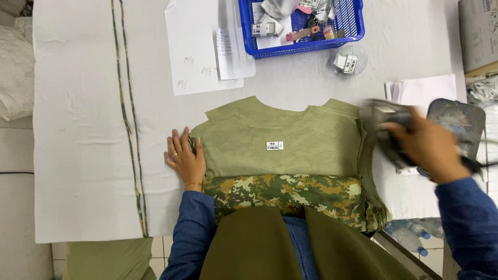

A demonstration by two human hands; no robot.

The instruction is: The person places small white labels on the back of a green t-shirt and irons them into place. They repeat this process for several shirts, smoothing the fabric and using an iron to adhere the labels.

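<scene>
An olive-green garment piece (280,140) lies flat on the white padded table (78,129), with a small white label (275,145) on its middle and a camouflage band (285,193) along its near edge. My left hand (185,159) rests flat, fingers apart, on the table at the garment's left edge, touching it. My right hand (428,148) grips a dark clothes iron (386,124), blurred by motion, at the garment's right edge. A grey iron rest (459,122) lies just right of it.
A blue plastic basket (301,49) of labels and small items stands at the back. White paper sheets (199,52) lie left of it. A clear dish with labels (348,62) sits near the basket. A camouflage strip (127,119) runs down the table's left part.
</scene>
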